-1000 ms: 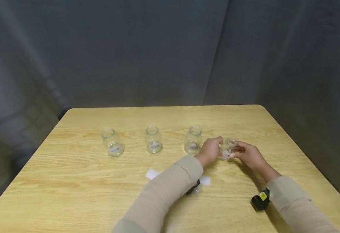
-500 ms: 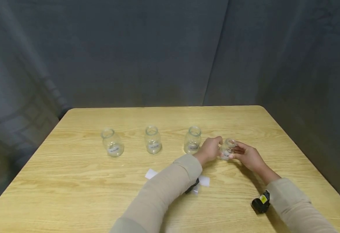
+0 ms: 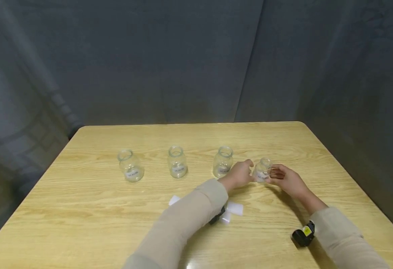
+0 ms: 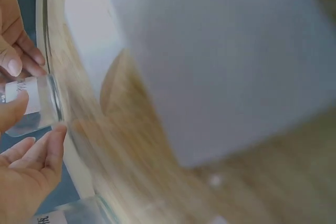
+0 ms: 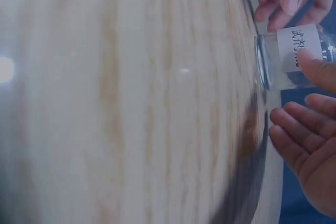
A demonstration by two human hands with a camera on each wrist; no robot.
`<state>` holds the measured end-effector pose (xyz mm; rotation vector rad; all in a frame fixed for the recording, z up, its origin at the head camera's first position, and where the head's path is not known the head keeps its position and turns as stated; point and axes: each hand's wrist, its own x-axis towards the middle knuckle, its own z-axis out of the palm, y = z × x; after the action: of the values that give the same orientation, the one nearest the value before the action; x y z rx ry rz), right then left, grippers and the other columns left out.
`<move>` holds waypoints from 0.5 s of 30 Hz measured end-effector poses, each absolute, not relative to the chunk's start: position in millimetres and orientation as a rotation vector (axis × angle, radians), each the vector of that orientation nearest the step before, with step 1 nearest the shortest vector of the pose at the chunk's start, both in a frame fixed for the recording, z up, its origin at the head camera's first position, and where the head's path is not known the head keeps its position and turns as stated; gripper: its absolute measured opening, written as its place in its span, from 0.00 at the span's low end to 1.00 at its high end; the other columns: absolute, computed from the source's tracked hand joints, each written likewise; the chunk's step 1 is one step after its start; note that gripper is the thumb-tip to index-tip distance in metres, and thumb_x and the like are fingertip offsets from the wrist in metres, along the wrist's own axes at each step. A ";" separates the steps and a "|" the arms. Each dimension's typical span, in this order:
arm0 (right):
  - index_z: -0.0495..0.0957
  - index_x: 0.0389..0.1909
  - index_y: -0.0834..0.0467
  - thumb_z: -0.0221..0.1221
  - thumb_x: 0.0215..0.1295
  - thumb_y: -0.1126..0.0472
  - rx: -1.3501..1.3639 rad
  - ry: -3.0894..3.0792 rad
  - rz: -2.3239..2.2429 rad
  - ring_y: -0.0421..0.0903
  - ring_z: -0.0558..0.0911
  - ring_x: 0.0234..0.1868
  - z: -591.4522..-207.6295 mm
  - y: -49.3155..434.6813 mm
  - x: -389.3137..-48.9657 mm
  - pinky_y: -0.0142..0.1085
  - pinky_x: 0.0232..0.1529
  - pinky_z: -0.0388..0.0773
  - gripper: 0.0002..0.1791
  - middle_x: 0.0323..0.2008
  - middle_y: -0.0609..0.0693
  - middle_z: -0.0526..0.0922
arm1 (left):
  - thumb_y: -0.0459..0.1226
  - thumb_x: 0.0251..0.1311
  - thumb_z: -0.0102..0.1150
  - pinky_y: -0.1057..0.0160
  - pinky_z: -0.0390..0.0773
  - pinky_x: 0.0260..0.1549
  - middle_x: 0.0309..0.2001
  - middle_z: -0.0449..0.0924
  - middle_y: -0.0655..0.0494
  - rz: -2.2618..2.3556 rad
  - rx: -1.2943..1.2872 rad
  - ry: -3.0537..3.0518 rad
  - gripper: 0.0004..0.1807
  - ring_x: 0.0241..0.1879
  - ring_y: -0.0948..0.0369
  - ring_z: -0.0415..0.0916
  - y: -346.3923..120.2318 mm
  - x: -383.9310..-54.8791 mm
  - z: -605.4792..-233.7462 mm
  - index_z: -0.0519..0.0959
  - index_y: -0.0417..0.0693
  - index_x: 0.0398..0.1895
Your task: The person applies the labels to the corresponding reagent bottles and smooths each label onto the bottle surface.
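Observation:
A small clear glass jar (image 3: 261, 171) with a white printed label stands upright at the right end of a row. My left hand (image 3: 239, 175) is at its left side, fingers loosely bent and parted from the glass. Close to the jar's right side is my right hand (image 3: 288, 182), its fingers fairly straight. In the right wrist view the right thumb lies over the label (image 5: 298, 48); whether it touches cannot be told. Three like jars stand to the left: a near one (image 3: 221, 166), a middle one (image 3: 177, 166) and a far-left one (image 3: 131, 170).
White paper slips (image 3: 235, 208) lie on the wooden table (image 3: 92, 220), partly hidden under the left sleeve (image 3: 183, 220). A blurred pale sheet (image 4: 226, 66) fills much of the left wrist view. Dark curtains (image 3: 162, 63) surround the table's far side.
My left fingers have come off the jar and moved slightly left. My right hand has hardly moved, and the jar's label now shows more fully.

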<state>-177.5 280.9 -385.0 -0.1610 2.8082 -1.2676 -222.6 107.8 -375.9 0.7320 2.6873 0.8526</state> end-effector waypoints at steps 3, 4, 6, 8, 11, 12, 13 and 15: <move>0.62 0.51 0.72 0.53 0.59 0.56 -0.152 2.853 -1.206 0.62 0.69 0.48 -384.7 282.9 -178.0 0.48 0.43 0.70 0.27 0.47 0.68 0.69 | 0.41 0.48 0.61 0.74 0.71 0.32 0.41 0.76 0.53 0.910 0.743 2.647 0.24 0.38 0.63 0.74 100.4 -222.5 -377.5 0.68 0.45 0.49; 0.64 0.50 0.72 0.53 0.60 0.56 -0.155 2.867 -1.196 0.62 0.69 0.48 -384.4 283.2 -178.2 0.48 0.43 0.70 0.25 0.46 0.68 0.70 | 0.41 0.49 0.60 0.74 0.72 0.33 0.42 0.76 0.52 0.927 0.751 2.625 0.24 0.39 0.62 0.74 97.1 -222.2 -377.8 0.67 0.44 0.50; 0.66 0.48 0.71 0.51 0.61 0.56 -0.166 2.894 -1.171 0.63 0.69 0.47 -383.5 283.7 -178.9 0.49 0.43 0.69 0.23 0.46 0.68 0.70 | 0.41 0.52 0.57 0.73 0.72 0.35 0.45 0.74 0.51 0.960 0.766 2.583 0.22 0.42 0.61 0.73 89.0 -220.8 -377.1 0.67 0.44 0.50; 0.67 0.47 0.71 0.50 0.61 0.55 -0.170 2.918 -1.154 0.63 0.70 0.47 -381.6 284.1 -179.5 0.50 0.43 0.69 0.22 0.45 0.67 0.71 | 0.41 0.54 0.55 0.72 0.72 0.37 0.46 0.74 0.50 0.974 0.793 2.551 0.20 0.44 0.60 0.72 79.2 -218.0 -375.2 0.68 0.43 0.49; 0.67 0.48 0.70 0.48 0.62 0.52 -0.172 2.954 -1.111 0.63 0.70 0.47 -378.4 284.2 -178.5 0.51 0.42 0.68 0.24 0.46 0.67 0.71 | 0.41 0.56 0.52 0.71 0.71 0.40 0.49 0.72 0.52 0.954 0.855 2.518 0.19 0.46 0.60 0.70 62.2 -211.1 -369.8 0.68 0.42 0.50; 0.67 0.48 0.70 0.48 0.62 0.52 -0.171 2.965 -1.102 0.63 0.70 0.46 -377.3 284.3 -177.2 0.51 0.42 0.68 0.25 0.46 0.67 0.71 | 0.41 0.57 0.51 0.71 0.70 0.41 0.49 0.72 0.52 0.943 0.876 2.510 0.19 0.47 0.61 0.70 55.9 -207.9 -368.5 0.69 0.42 0.50; 0.67 0.48 0.70 0.48 0.62 0.51 -0.170 2.976 -1.094 0.63 0.70 0.46 -376.4 284.6 -175.8 0.51 0.42 0.68 0.25 0.46 0.68 0.71 | 0.41 0.57 0.51 0.70 0.70 0.42 0.50 0.71 0.53 0.934 0.889 2.497 0.19 0.47 0.61 0.69 49.1 -204.0 -367.0 0.68 0.42 0.50; 0.67 0.49 0.70 0.47 0.63 0.51 -0.178 2.998 -1.068 0.63 0.70 0.46 -375.2 284.9 -172.3 0.52 0.41 0.68 0.26 0.46 0.68 0.70 | 0.42 0.58 0.50 0.69 0.69 0.43 0.51 0.70 0.54 0.929 0.910 2.477 0.20 0.48 0.61 0.68 33.9 -196.8 -365.5 0.68 0.43 0.52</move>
<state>-172.3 284.9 -375.2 -0.1778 2.9979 -1.0681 -196.8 33.9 -365.5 0.9099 2.4766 0.9289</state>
